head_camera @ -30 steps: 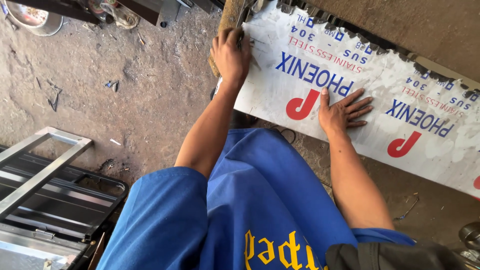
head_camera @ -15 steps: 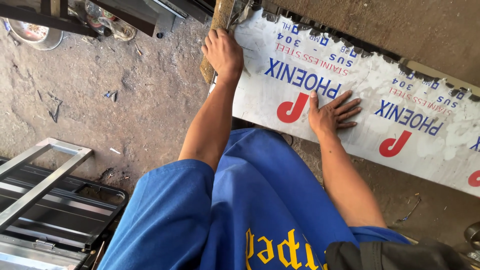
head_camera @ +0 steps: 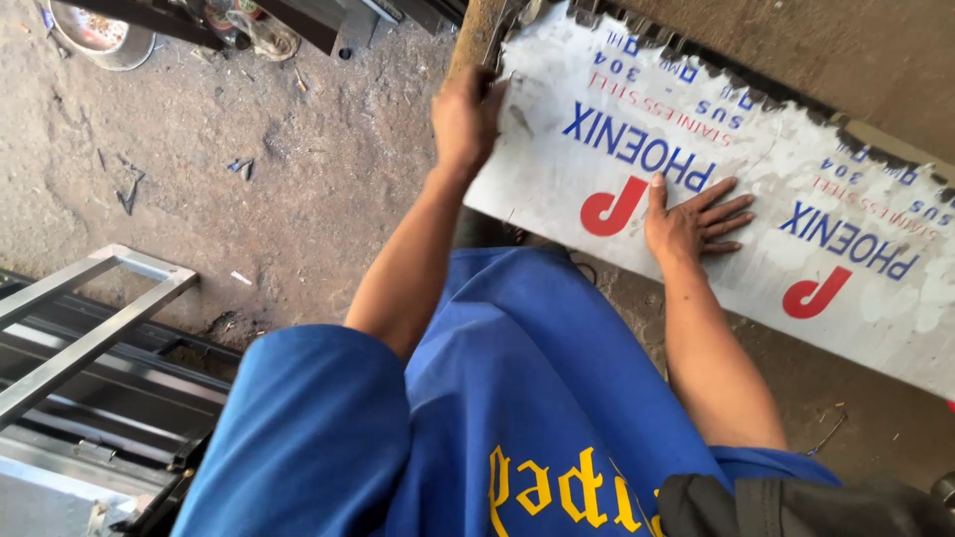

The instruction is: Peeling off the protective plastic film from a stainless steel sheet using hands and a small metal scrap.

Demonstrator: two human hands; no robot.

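Gripping the near end of a long white film-covered steel sheet (head_camera: 756, 214) with my left hand (head_camera: 466, 117), I press my right hand (head_camera: 691, 221) flat on its face, fingers spread wide. The two hands are well apart along the sheet: the left curled over the corner edge, thumb and fingers closed on it, the right lying open, palm down, clamped on nothing. The sheet runs slantwise from the upper middle of the view down toward the right edge, its white protective film printed in blue and red and torn into a ragged line along the far side. It lies against a brown flat surface (head_camera: 796, 50) beyond that torn edge, with a rusty wooden-looking upright (head_camera: 472, 35) just beside the corner that my left hand holds.

My blue short-sleeved shirt with yellow lettering (head_camera: 517, 428) fills the lower middle of the view, both forearms reaching up from it to the sheet. Below lies a dusty grey concrete floor (head_camera: 249, 169), scattered with small scraps and shavings. A shiny rectangular frame of square metal tubing (head_camera: 95, 298) rests at the lower left, above a stack of darker metal sections. A round metal bowl (head_camera: 99, 35) sits at the top left corner, near some dark bars. A dark strap or bag (head_camera: 796, 505) shows at the lower right edge.
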